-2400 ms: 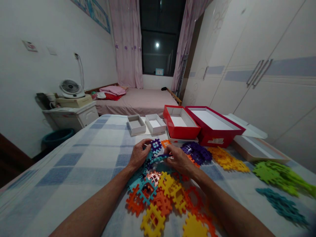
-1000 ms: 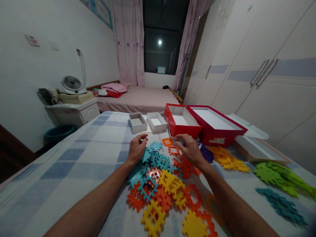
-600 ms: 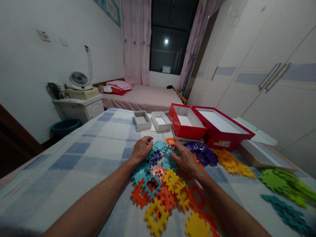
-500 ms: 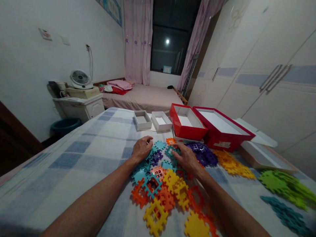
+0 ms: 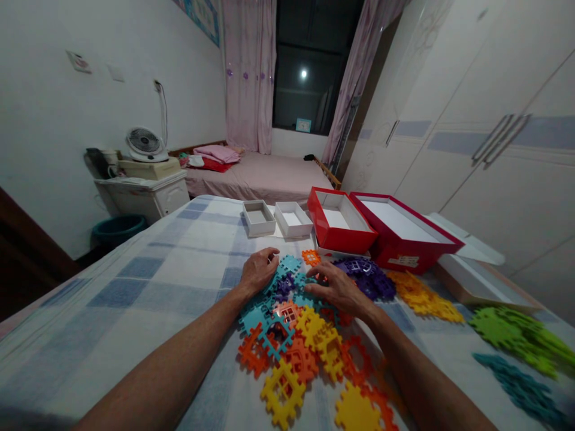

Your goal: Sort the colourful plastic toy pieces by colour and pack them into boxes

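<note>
Jagged-edged plastic building pieces lie in a mixed pile under and between my hands. My left hand rests at the pile's left edge beside the light blue pieces, its fingers loosely bent and apart, with nothing seen in them. Over the teal pieces on the right side hovers or rests my right hand, fingers spread; contact is unclear. A dark purple piece sits between the hands, and an orange piece lies just beyond. Closer to me are yellow pieces and red-orange pieces.
Sorted heaps lie to the right: purple, yellow-orange, green and dark teal. Behind the pile stand two small white boxes, a red box and a larger dark red box. A checked cloth covers the surface.
My right hand has shifted slightly toward me, and its fingers are more spread. The orange piece beyond it shows more fully. My left hand stays in place.
</note>
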A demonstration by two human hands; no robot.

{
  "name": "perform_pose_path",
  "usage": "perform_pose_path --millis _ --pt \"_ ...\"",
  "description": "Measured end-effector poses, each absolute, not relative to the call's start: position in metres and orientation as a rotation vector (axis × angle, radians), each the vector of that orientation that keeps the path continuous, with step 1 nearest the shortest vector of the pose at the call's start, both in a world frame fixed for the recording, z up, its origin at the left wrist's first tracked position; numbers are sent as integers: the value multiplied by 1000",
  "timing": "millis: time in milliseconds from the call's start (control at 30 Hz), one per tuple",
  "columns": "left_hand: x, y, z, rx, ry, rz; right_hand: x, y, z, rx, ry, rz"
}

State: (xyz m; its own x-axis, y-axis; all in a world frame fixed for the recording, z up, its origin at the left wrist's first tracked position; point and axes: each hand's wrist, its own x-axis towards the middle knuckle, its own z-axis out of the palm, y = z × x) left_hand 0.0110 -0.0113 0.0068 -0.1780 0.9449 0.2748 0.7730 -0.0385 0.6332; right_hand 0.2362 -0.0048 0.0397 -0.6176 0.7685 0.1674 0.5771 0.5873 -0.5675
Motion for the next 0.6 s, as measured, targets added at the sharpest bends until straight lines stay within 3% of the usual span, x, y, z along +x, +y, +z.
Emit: perform_pose_path --millis 300,600 --pt "12 -13 7 1876 1971 999 237 -6 35 -1128 -2552 524" --pt "12 -12 6 1878 1968 1013 239 5 35 -1192 -2237 567"
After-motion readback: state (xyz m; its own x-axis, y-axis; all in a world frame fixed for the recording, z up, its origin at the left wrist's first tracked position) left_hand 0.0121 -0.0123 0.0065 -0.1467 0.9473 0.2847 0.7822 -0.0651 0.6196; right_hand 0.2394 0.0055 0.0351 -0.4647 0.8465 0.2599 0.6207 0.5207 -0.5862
